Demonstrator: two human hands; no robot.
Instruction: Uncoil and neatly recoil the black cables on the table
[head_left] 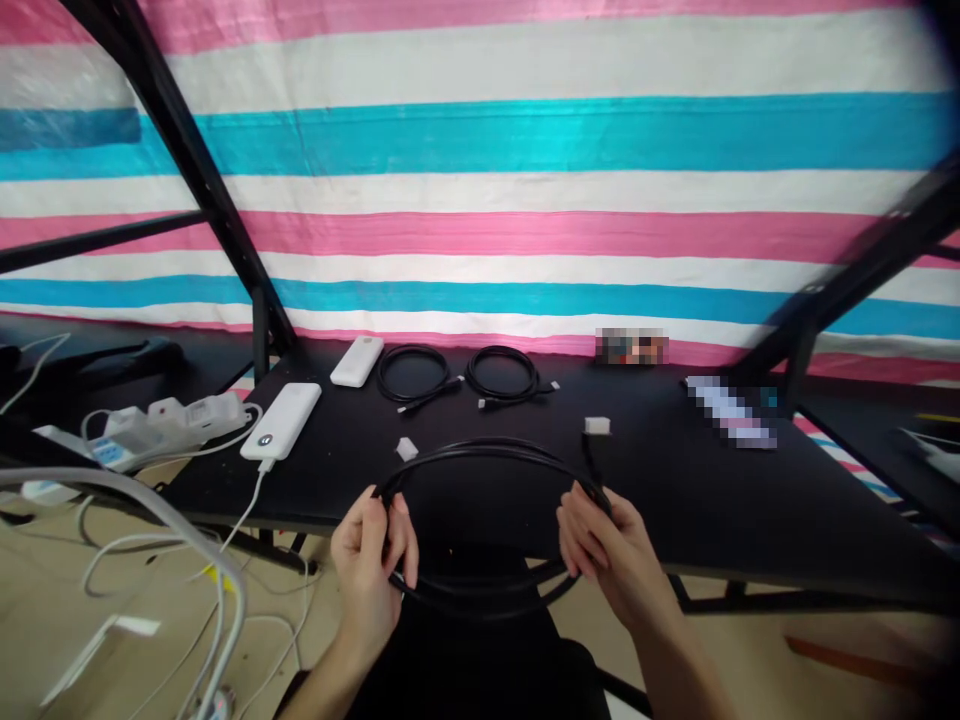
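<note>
A coiled black cable (491,450) is held between my hands above the table's front edge. My left hand (375,550) is closed round the left side of the loop. On the opposite side, my right hand (600,540) grips the coil with bent fingers. One end of the cable sticks up beyond my right hand and carries a white connector (598,427), possibly capped. A small white piece (406,449), maybe another connector or cap, shows just above the loop at left; whether it joins the cable I cannot tell.
Two coiled black cables (502,350) lie at the back of the black table (660,480). White power banks (281,420) sit at left, one with a white cable plugged in. Further left is a power strip (172,425). Blurred items (731,412) lie at right. Black frame bars (202,180) slant at both sides.
</note>
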